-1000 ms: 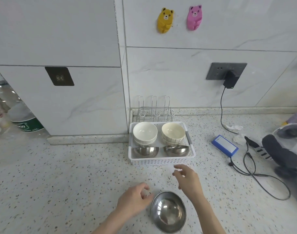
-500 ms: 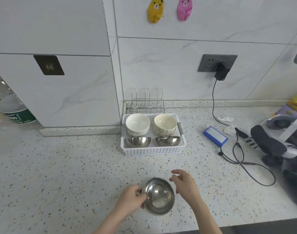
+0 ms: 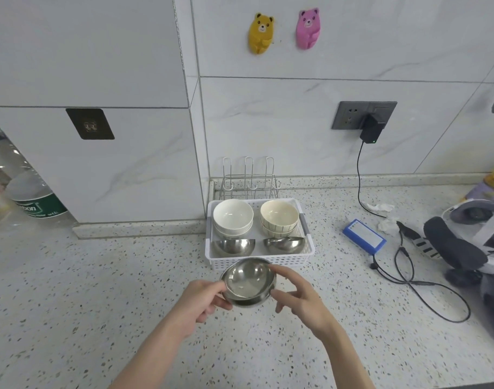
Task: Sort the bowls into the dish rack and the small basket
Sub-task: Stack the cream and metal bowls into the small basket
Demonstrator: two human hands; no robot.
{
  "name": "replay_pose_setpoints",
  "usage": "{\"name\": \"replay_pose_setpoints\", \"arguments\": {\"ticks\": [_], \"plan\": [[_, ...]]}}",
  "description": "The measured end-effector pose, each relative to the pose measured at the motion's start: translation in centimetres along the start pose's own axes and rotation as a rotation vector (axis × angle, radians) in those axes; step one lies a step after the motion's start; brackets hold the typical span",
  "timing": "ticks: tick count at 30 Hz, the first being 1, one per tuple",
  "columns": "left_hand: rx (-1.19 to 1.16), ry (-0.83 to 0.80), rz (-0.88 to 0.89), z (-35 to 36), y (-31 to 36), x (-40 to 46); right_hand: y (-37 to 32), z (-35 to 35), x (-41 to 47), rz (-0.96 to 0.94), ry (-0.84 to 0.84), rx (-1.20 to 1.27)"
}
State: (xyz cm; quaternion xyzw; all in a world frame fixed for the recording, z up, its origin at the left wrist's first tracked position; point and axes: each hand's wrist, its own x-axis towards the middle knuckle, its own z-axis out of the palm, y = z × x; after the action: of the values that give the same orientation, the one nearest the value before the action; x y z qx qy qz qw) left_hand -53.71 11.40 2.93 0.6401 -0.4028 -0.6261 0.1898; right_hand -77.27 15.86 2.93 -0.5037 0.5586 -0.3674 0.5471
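A steel bowl [image 3: 248, 282] is held above the counter just in front of the white basket [image 3: 259, 261]. My left hand [image 3: 200, 300] grips its left rim, thumb on the edge. My right hand [image 3: 299, 296] holds its right side with curled fingers. Inside the basket stand stacked white bowls [image 3: 233, 217] at the back left and stacked cream striped bowls [image 3: 279, 217] at the back right. Two steel bowls lie in front: the left steel bowl [image 3: 233, 246] and the right steel bowl [image 3: 284, 245]. A wire dish rack [image 3: 248, 181] stands behind the basket against the wall, holding nothing.
A blue battery pack [image 3: 364, 237], black cables [image 3: 420, 279] and a headset [image 3: 465, 242] lie on the counter to the right. A charger [image 3: 370, 131] hangs from the wall socket. A plastic bottle [image 3: 29, 189] stands at far left. The speckled counter [image 3: 99, 304] spreads to the left.
The steel bowl has been lifted off the counter and carried toward the basket. My right hand, apart from it before, now holds its right side.
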Motion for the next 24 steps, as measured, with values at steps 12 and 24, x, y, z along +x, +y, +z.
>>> {"name": "replay_pose_setpoints", "arguments": {"ticks": [12,24], "plan": [[0.040,-0.065,-0.020,-3.1,2.3,1.7,-1.5,0.0,3.7,-0.064,0.018,0.030],[0.074,0.070,0.452,-3.0,6.2,3.0,-4.4,-2.0,8.1,-0.083,0.052,0.029]]}}
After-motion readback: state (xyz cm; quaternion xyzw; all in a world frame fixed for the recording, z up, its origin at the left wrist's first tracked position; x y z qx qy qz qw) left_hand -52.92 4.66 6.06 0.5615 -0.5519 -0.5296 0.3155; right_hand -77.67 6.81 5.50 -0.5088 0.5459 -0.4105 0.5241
